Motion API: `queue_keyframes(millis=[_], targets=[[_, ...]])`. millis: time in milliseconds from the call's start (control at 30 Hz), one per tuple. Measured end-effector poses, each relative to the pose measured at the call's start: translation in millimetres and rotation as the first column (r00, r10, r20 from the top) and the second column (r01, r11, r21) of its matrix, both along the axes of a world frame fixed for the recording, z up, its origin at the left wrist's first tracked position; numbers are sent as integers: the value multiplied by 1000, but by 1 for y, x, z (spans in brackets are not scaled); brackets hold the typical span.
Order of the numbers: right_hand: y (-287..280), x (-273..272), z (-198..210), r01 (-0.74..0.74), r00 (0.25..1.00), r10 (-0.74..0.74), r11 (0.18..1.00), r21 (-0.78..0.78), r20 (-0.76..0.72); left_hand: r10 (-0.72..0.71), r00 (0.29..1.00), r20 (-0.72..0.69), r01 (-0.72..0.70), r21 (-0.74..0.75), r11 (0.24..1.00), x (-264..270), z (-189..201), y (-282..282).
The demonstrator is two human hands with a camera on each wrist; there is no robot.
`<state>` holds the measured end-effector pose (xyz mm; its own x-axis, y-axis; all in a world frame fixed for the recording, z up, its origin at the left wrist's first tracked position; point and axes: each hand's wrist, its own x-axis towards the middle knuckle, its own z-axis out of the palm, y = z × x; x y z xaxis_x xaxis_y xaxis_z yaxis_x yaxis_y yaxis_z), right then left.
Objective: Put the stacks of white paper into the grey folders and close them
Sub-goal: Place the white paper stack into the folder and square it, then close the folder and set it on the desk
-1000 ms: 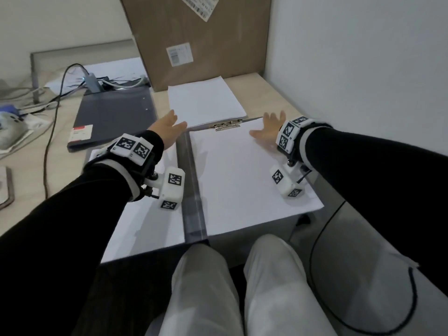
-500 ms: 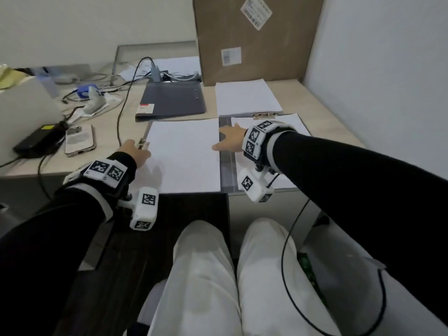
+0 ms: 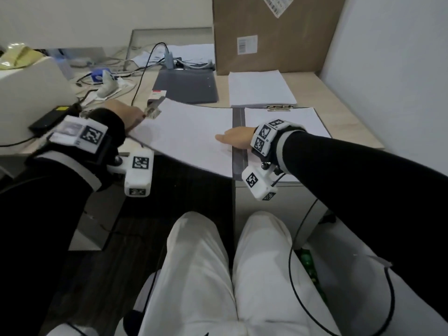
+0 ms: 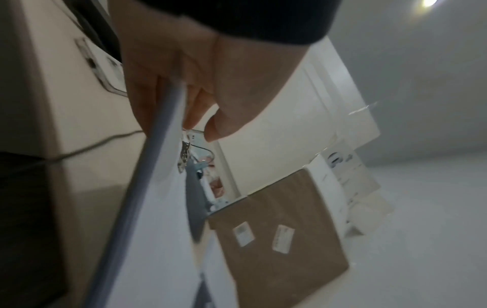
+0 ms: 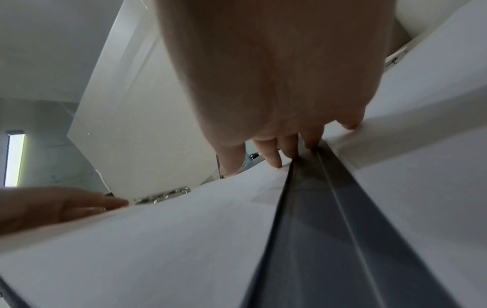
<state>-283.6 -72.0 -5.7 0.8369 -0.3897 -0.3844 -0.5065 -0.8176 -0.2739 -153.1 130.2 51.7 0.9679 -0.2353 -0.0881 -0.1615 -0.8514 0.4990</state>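
Pale tabletop (image 3: 344, 117) carries the open grey folder (image 3: 238, 151); its paper-laden left cover (image 3: 184, 137) lifts leftward, pinched by the left hand (image 3: 128, 115) (nearer), while the flat-fingered right hand (image 3: 236, 139) presses beside the spine, its hinge running front-to-back.

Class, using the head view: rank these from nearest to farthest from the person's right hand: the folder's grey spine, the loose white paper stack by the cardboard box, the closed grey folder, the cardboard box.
From the right hand:
1. Grey spine, touching the hand.
2. Loose paper stack, beyond, slightly right.
3. Closed grey folder, beyond, left; close to the stack.
4. Cardboard box, at the back.
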Motion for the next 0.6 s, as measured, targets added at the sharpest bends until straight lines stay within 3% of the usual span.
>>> queue_keyframes(millis=[67, 100, 200, 267, 333, 467, 600], targets=[[3, -1, 10, 33, 998, -35, 999, 37, 56, -30, 998, -50, 15, -283, 959, -12, 21, -5], [5, -3, 17, 48, 992, -56, 996, 74, 110, -82, 991, -109, 25, -443, 896, -20, 30, -9], [5, -7, 38, 56, 943, -131, 969, 240, 307, -340, 914, -221, 43, -782, 622, -44, 52, -25], [3, -12, 53, 59, 891, -222, 921, 385, 395, -490, 849, -197, 112, -839, 532, -53, 56, -41], [-2, -20, 66, 47, 822, -304, 879, 475, 482, -585, 795, -159, 198, -843, 499, -70, 55, -64], [-28, -52, 86, 0, 650, -394, 855, 519, 650, -660, 745, -92, 340, -800, 495, -109, 44, -108], [-61, -94, 81, 59, 567, -520, 799, 599, 638, -699, 712, -62, 465, -705, 536, -137, 23, -143]])
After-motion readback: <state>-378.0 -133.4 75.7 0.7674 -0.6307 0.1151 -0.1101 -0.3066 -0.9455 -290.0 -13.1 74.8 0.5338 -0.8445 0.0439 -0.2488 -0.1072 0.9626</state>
